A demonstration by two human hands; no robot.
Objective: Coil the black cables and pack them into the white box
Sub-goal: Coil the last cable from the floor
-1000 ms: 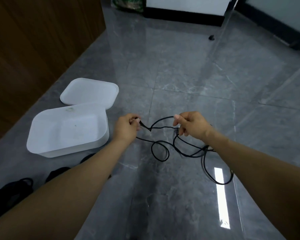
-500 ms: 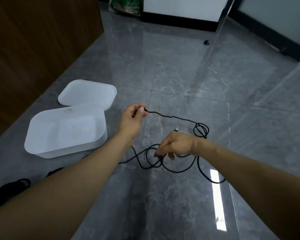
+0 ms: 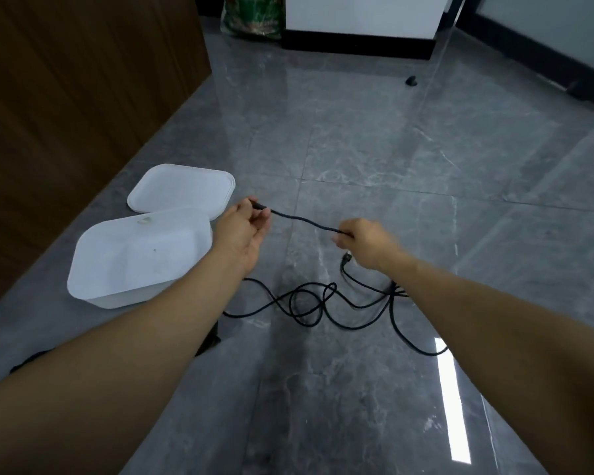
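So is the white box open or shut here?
Open: the box shows its bare inside, and its lid lies flat on the floor behind it.

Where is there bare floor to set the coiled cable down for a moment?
Bare grey tile floor lies beyond both hands, past the flat white lid, and again nearest the camera between the forearms. Crowded: the loose black cable loops under the hands, beside the open white plastic box.

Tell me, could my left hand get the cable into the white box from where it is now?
Probably yes: the left hand pinches the cable end right beside the white box, which stands open with its lid off behind it.
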